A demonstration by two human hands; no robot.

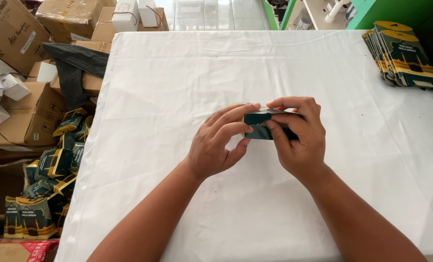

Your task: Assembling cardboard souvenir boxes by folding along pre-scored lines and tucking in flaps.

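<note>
A small dark green carton [258,127] with gold trim rests on the white tablecloth [187,82] near the table's middle. My left hand [219,143] grips its left end, fingers laid over the top and thumb below. My right hand [298,135] wraps over its right side, index finger and thumb pinching the near edge. Most of the carton is hidden under my fingers.
A stack of flat green and gold carton blanks [402,54] lies at the table's far right corner. Left of the table, folded green cartons [46,179] pile on the floor among brown cardboard boxes [27,116] and a black bag [73,68].
</note>
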